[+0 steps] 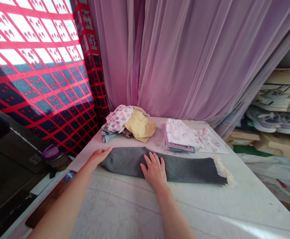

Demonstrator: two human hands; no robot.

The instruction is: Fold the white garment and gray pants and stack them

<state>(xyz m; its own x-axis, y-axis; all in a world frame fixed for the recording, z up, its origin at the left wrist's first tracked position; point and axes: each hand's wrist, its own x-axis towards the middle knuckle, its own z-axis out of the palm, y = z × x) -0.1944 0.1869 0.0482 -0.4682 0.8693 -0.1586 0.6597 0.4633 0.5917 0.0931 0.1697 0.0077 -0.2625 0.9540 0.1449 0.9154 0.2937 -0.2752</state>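
A pair of dark grey pants (189,169), folded lengthwise into a long strip, lies across the table with a cream frilly trim (224,172) at its right end. My left hand (100,156) grips the left end of the strip between thumb and fingers. Flat on the middle of the cloth rests my right hand (155,169), fingers spread. Behind the pants, a loose heap holds a yellow garment (140,126) and a white garment with pink hearts (120,118). Folded clothes (181,134) are stacked behind the right half of the strip.
The white-covered table (110,205) meets a purple curtain (179,59) at the back. At the left edge lie a brown phone (52,196) and a purple-lidded jar (55,157). Shoes (274,119) and boxes fill a rack on the right, above plastic bags (271,177).
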